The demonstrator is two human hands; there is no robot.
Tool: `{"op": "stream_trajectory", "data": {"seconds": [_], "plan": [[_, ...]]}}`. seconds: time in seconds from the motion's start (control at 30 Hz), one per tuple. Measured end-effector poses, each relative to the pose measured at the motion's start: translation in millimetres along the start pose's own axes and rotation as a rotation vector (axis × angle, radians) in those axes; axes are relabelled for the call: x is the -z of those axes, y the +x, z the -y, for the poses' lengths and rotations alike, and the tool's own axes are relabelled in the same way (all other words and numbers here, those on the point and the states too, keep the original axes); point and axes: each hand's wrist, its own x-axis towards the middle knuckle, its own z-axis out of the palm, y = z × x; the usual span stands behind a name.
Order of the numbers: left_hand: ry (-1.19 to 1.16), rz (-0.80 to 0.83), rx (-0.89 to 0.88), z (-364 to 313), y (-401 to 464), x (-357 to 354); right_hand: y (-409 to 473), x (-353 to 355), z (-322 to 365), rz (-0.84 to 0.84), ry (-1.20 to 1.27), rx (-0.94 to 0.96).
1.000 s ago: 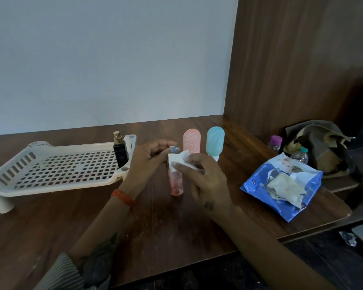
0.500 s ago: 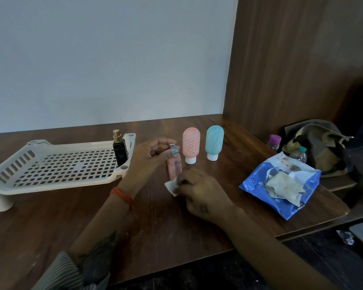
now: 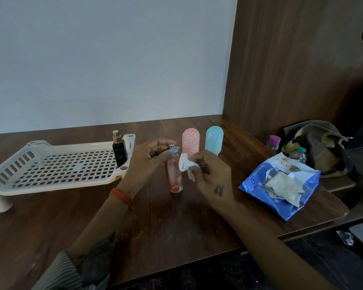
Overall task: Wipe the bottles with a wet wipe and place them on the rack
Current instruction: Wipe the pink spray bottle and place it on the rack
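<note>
A slim clear pink bottle (image 3: 174, 176) stands upright on the wooden table (image 3: 155, 222). My left hand (image 3: 149, 158) pinches its top between thumb and fingers. My right hand (image 3: 212, 174) holds a crumpled white wet wipe (image 3: 186, 163) against the bottle's upper right side. Behind them stand a pink tube bottle (image 3: 190, 140) and a teal tube bottle (image 3: 214, 138). A black bottle with a gold cap (image 3: 119, 149) stands on the right end of the cream slotted rack (image 3: 57, 170).
A blue wet-wipe pack (image 3: 281, 185) lies open at the table's right, near the edge. Beyond it sit a purple-capped bottle (image 3: 274, 142), a green-capped water bottle (image 3: 299, 154) and a brown bag (image 3: 321, 147). A wooden panel rises on the right.
My right hand moved with the wipe from the bottle's top down to the table by its base, then back up to its upper side. My left hand kept hold of the top.
</note>
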Motion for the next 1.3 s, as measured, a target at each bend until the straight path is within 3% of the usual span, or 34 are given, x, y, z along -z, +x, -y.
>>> {"op": "stream_trajectory", "data": {"seconds": [0.13,0.2,0.3,0.5,0.7,0.8,0.9,1.1,1.17,1.2,1.27,1.3], "plan": [[-0.026,0.009,0.014,-1,-1,0,-11,5,-3,0.305,-0.098,0.102],[-0.043,0.012,0.017,-2,-1,0,-11,4,2,0.237,-0.100,0.128],[-0.018,0.008,-0.008,-4,-3,-2,-6,0,9,-0.016,-0.105,0.160],[-0.066,0.005,0.028,-1,-2,-2,-12,-7,15,0.305,-0.347,0.330],[-0.018,0.006,-0.025,-3,-1,-1,-8,1,16,-0.006,-0.321,0.277],[-0.012,0.016,-0.029,-2,-1,-2,-3,-1,21,0.140,-0.261,0.187],[-0.010,0.012,-0.024,-1,-1,-2,-12,-11,17,0.220,-0.378,0.335],[-0.007,0.016,-0.032,-1,-2,-1,-9,5,9,-0.001,-0.148,0.184],[-0.032,0.018,-0.019,-1,-2,-2,3,-25,14,-0.003,-0.121,-0.059],[-0.052,0.012,-0.008,-1,-2,-2,3,-21,18,0.016,-0.266,-0.317],[-0.085,0.000,0.002,-1,-2,-2,-14,-20,13,-0.029,-0.317,-0.276],[-0.092,-0.003,0.006,-1,-2,-2,-17,-17,14,0.091,-0.384,-0.188]]}}
